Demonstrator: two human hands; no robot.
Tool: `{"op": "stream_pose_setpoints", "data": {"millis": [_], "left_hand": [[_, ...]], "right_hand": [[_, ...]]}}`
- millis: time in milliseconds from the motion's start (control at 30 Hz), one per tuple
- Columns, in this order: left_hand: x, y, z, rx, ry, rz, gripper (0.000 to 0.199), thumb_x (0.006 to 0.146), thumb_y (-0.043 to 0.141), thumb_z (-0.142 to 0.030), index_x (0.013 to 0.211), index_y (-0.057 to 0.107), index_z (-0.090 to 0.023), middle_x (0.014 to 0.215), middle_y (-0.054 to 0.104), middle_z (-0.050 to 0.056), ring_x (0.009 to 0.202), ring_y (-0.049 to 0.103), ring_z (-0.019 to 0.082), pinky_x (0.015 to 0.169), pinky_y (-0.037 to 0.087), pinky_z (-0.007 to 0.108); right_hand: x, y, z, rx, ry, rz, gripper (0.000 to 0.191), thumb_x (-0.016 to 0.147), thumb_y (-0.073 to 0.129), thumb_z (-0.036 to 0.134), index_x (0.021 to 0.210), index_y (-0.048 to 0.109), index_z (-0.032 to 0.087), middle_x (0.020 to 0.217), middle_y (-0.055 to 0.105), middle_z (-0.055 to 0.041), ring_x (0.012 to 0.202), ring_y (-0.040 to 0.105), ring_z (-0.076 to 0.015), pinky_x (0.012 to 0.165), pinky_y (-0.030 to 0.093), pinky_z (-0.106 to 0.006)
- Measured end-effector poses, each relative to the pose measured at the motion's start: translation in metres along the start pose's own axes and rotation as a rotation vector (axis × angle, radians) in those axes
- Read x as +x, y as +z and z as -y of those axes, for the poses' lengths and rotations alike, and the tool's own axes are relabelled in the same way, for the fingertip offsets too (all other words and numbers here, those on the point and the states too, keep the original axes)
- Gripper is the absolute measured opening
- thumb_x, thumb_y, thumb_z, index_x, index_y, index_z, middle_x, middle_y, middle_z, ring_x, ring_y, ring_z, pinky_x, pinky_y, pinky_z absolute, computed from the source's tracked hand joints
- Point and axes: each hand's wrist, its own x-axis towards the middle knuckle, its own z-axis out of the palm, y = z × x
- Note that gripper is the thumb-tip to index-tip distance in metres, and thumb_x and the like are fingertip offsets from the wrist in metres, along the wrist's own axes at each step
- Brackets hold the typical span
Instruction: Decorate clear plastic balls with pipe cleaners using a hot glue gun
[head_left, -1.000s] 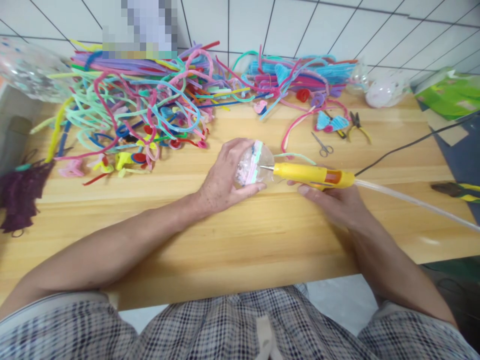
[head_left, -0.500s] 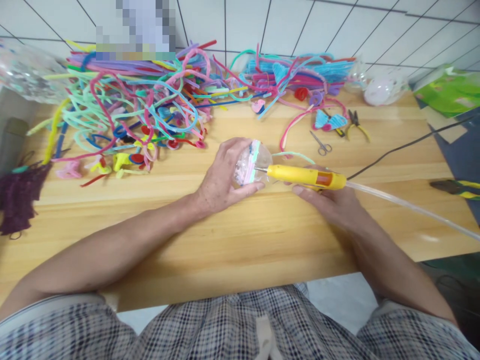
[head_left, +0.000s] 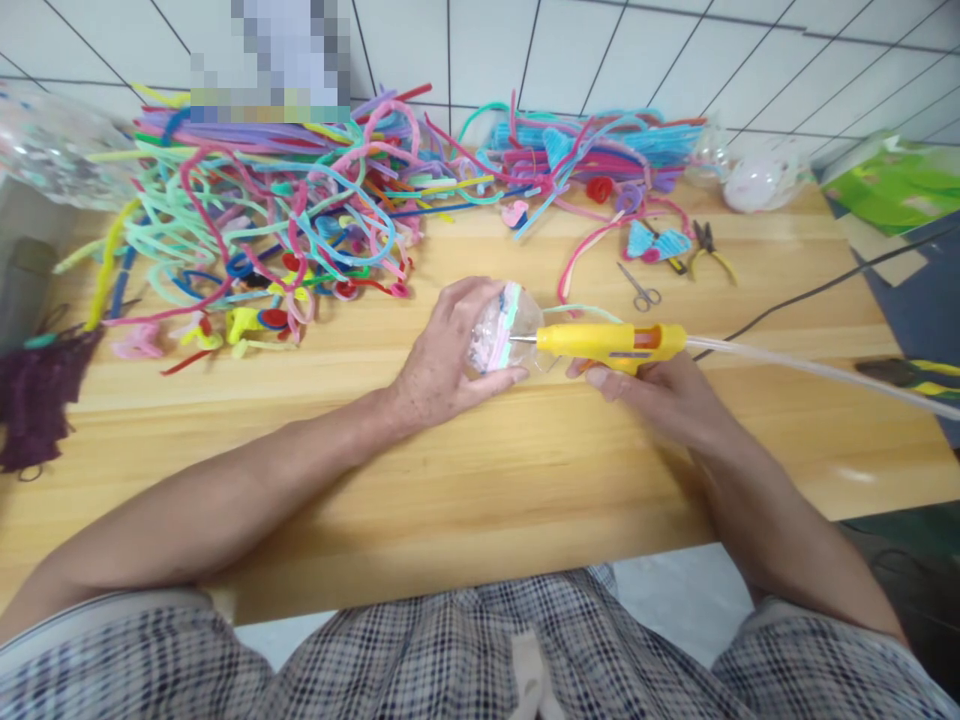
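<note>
My left hand [head_left: 450,355] is wrapped round a clear plastic ball [head_left: 528,312] that has coloured fuzzy strips [head_left: 504,325] across it and small bits inside. A yellow hot glue gun [head_left: 592,341], with a long clear glue stick [head_left: 810,369] coming out of its back, is gripped in my right hand [head_left: 660,390]. Its metal nozzle reaches to the strips on the ball; I cannot tell whether it touches them. Behind the glue gun, a pale green pipe cleaner [head_left: 589,311] lies on the table.
Tangled pipe cleaners [head_left: 277,210] cover the back left, with more bundles [head_left: 600,150] at the back right. Small scissors [head_left: 641,288] and pliers [head_left: 709,255] lie beyond my right hand. A black cord [head_left: 795,295] crosses the wooden table [head_left: 480,480] at right.
The glue gun has turned in my right hand, and the rear of the glue stick has swung up and away from me. My left hand and the ball have barely moved.
</note>
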Motion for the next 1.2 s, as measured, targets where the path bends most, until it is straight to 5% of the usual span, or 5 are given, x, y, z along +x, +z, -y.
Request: {"op": "stream_pose_setpoints", "data": {"millis": [167, 400, 600, 933, 1200], "left_hand": [[0.001, -0.001, 0.0, 0.007, 0.039, -0.015, 0.091, 0.102, 0.077, -0.065, 0.173, 0.031, -0.031, 0.161, 0.058, 0.019, 0.153, 0.058, 0.04, 0.129, 0.051, 0.067], [0.0, 0.0, 0.0, 0.001, -0.039, -0.012, 0.092, 0.1, 0.078, -0.069, 0.171, 0.036, -0.03, 0.164, 0.058, 0.019, 0.155, 0.056, 0.041, 0.13, 0.049, 0.07], [0.001, 0.0, 0.001, -0.015, 0.001, -0.017, 0.092, 0.101, 0.08, -0.064, 0.173, 0.033, -0.03, 0.163, 0.059, 0.019, 0.154, 0.057, 0.041, 0.13, 0.049, 0.068], [0.001, -0.001, 0.001, -0.012, 0.015, -0.018, 0.093, 0.101, 0.081, -0.06, 0.174, 0.031, -0.031, 0.163, 0.057, 0.019, 0.153, 0.058, 0.041, 0.128, 0.053, 0.067], [0.001, 0.0, 0.001, -0.012, 0.013, -0.016, 0.094, 0.098, 0.085, -0.054, 0.172, 0.033, -0.028, 0.163, 0.058, 0.019, 0.153, 0.057, 0.041, 0.129, 0.052, 0.067]], "right_hand": [[0.002, -0.002, 0.007, 0.023, 0.034, 0.055, 0.037, 0.097, 0.085, 0.064, 0.101, 0.085, 0.027, 0.099, 0.088, -0.0045, 0.083, 0.079, -0.022, 0.062, 0.062, -0.032], [-0.005, 0.0, -0.005, -0.116, -0.037, -0.029, 0.039, 0.098, 0.082, 0.068, 0.105, 0.087, 0.029, 0.111, 0.088, -0.0062, 0.104, 0.082, -0.0298, 0.093, 0.07, -0.046], [-0.009, 0.0, -0.004, -0.26, -0.121, -0.094, 0.034, 0.101, 0.08, 0.064, 0.096, 0.083, 0.031, 0.103, 0.083, -0.0061, 0.097, 0.078, -0.0296, 0.095, 0.069, -0.049], [-0.002, -0.008, 0.004, 0.076, 0.007, -0.111, 0.044, 0.084, 0.095, 0.069, 0.101, 0.087, 0.028, 0.104, 0.089, -0.0064, 0.101, 0.085, -0.0312, 0.089, 0.073, -0.048], [-0.003, -0.004, -0.003, -0.02, -0.12, -0.038, 0.038, 0.096, 0.086, 0.065, 0.109, 0.089, 0.029, 0.11, 0.089, -0.0055, 0.118, 0.083, -0.0308, 0.11, 0.069, -0.051]]}}
